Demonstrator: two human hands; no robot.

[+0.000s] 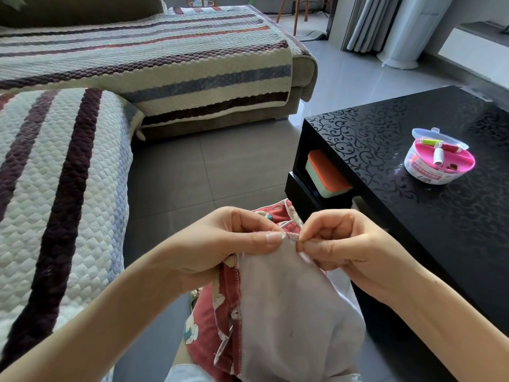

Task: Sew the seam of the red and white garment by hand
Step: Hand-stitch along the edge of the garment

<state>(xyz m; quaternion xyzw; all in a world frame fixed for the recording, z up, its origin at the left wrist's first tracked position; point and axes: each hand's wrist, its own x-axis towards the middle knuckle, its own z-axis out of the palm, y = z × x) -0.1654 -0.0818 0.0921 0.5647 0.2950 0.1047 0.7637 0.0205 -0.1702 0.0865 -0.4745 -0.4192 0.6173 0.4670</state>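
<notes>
as hands (220, 249) (355, 252) pinch its edge, garment (289, 312) hangs.

Whatever the right hand (344, 244) pinches in its grip is too thin to tell. Behind the left hand's (220, 244) grip, fingertips lie hidden under the garment (289, 312), which runs off the bottom edge below both grips.
</notes>
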